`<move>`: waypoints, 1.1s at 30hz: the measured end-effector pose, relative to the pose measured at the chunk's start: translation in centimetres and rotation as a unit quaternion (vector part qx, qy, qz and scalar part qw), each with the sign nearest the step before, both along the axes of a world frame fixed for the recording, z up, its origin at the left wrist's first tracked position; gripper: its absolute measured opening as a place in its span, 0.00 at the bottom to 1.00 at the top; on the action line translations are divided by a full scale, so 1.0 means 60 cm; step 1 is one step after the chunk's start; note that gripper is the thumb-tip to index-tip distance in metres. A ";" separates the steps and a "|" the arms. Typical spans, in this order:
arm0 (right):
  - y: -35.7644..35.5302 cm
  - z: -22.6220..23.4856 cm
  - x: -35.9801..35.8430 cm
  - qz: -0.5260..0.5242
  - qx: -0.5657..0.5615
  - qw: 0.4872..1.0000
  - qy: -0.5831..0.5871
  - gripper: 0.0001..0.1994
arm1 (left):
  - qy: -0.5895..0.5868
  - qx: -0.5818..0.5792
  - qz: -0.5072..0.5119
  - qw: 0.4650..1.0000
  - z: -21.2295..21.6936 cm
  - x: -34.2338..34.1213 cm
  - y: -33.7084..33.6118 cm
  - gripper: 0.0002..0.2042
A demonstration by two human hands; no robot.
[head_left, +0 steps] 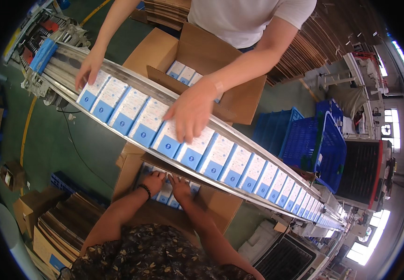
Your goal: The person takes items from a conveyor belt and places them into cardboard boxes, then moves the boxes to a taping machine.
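Observation:
Both my hands are inside an open cardboard carton below the conveyor. My left hand, with a dark beaded bracelet at the wrist, rests on blue-and-white packs in the carton. My right hand lies close beside it, fingers stretched over the same packs. The fingers look spread on the pack tops, with nothing lifted. Above them, a line of similar packs stands side by side on the conveyor. Across it, a co-worker's two hands touch packs in that line.
A second open carton holding packs stands on the co-worker's side. Blue plastic crates are at the right. Stacked flat cardboard leans at lower left, and more cardboard sheets stand behind the co-worker. The metal conveyor edge passes just above my hands.

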State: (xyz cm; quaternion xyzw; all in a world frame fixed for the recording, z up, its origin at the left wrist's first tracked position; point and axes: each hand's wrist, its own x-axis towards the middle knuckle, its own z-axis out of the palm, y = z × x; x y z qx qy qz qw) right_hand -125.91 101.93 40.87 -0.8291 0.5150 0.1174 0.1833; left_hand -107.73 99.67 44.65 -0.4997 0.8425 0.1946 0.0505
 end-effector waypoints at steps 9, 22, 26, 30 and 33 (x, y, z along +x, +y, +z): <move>0.044 0.102 -0.132 -0.055 0.257 0.963 -0.059 0.25 | -0.030 0.137 0.089 0.986 -0.154 -0.119 -0.020 0.21; 0.227 0.416 -0.366 -0.451 -0.066 0.820 -0.348 0.11 | 0.051 0.232 -0.272 0.933 0.236 -0.228 -0.010 0.16; 0.143 0.503 -0.355 -0.446 -0.205 0.793 -0.360 0.12 | 0.333 -0.050 -0.212 0.918 0.386 -0.223 -0.017 0.11; 0.036 0.527 -0.326 -0.346 -0.339 0.830 -0.278 0.18 | 0.303 -0.385 0.100 0.866 0.507 -0.163 -0.098 0.19; -0.013 0.530 -0.298 -0.320 -0.305 0.884 -0.154 0.26 | 0.237 -0.352 0.242 0.873 0.482 -0.097 -0.144 0.30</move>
